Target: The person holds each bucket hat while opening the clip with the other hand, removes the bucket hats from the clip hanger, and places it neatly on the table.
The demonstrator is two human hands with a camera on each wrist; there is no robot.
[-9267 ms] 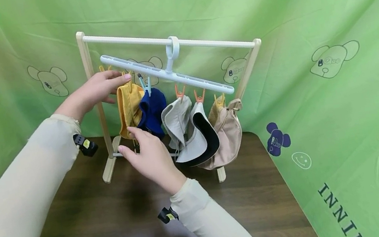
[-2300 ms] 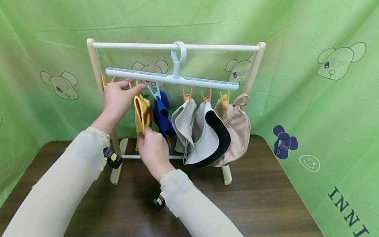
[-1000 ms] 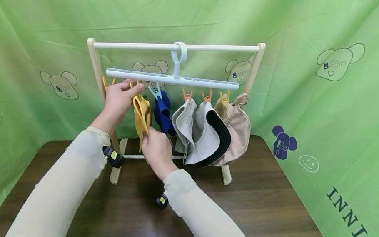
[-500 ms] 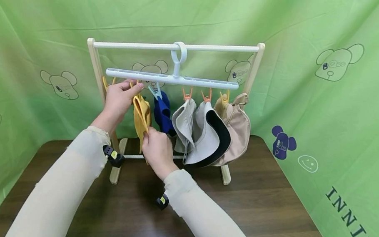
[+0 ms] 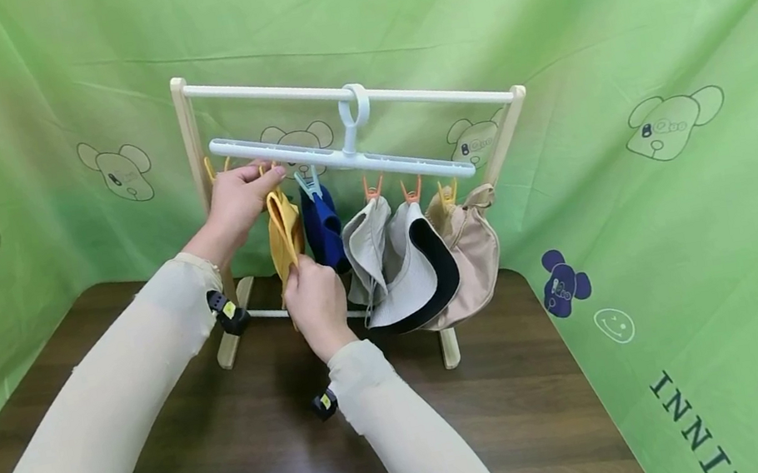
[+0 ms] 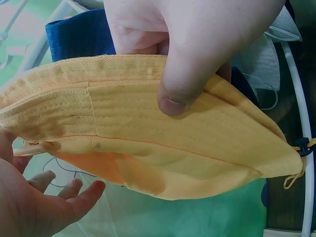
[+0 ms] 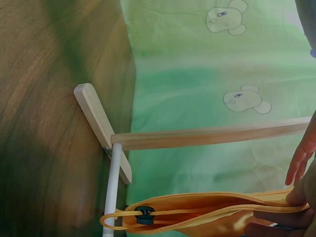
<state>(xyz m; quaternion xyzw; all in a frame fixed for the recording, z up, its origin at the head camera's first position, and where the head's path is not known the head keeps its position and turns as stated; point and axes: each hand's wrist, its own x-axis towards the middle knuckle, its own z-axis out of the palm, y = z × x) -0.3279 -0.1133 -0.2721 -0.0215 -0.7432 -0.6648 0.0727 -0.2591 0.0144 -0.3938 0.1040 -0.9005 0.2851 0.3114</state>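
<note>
A yellow sun hat (image 5: 281, 224) hangs by a yellow clothespin (image 5: 263, 171) from the left part of a light blue hanger (image 5: 352, 159). My left hand (image 5: 235, 204) pinches that clothespin between thumb and fingers, its other fingers spread behind the hat in the left wrist view. Lower down, my right hand (image 5: 316, 298) grips the hat's edge, with the thumb (image 6: 173, 98) flat on the stitched brim. A cord with a black cord lock (image 7: 144, 215) dangles at the hat's far end. Beside it hangs a blue hat (image 5: 325, 233) on a light blue clothespin (image 5: 309, 184).
Farther right hang a grey hat (image 5: 366, 239), a pale visor with black lining (image 5: 405, 299) and a beige cloth hat (image 5: 471, 262). The hanger hooks over the white rod (image 5: 430, 95) of a wooden rack. Another yellow clothespin (image 5: 209, 167) sits by the left post (image 5: 187, 126). Green printed cloth surrounds the brown table (image 5: 237, 464).
Since the oldest frame, my right hand has come up from below and taken hold of the yellow hat, which now hangs edge-on. Over the last second both hands have stayed almost still.
</note>
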